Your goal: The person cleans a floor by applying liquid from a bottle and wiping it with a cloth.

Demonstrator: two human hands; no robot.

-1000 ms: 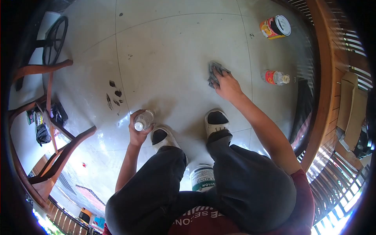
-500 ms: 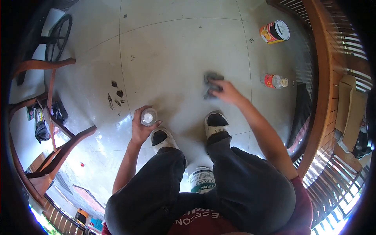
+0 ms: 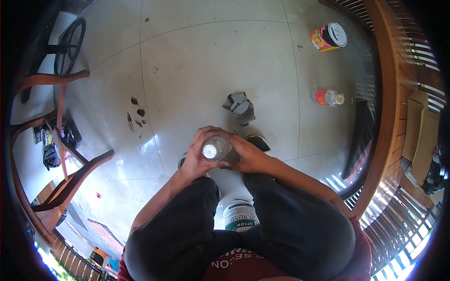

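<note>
Between my knees, my left hand (image 3: 199, 152) is wrapped round a clear bottle (image 3: 221, 146) with a white cap. Against the bottle's right side, my right hand (image 3: 241, 152) is curled, so both hands hold it. A crumpled grey cloth (image 3: 240, 105) lies on the floor just beyond my hands. Dark smudges (image 3: 140, 113) mark the floor to the left.
At the right stand a yellow-red can (image 3: 323, 38) and a clear bottle with a red label (image 3: 322, 97), near a wooden bench (image 3: 389, 93). A paint bucket (image 3: 240, 216) is between my legs. Wooden chair legs (image 3: 77, 180) are at the left.
My right hand has let go of the cloth, which now lies on the floor, and has come back to the bottle. My left hand has brought the bottle right, between my knees.
</note>
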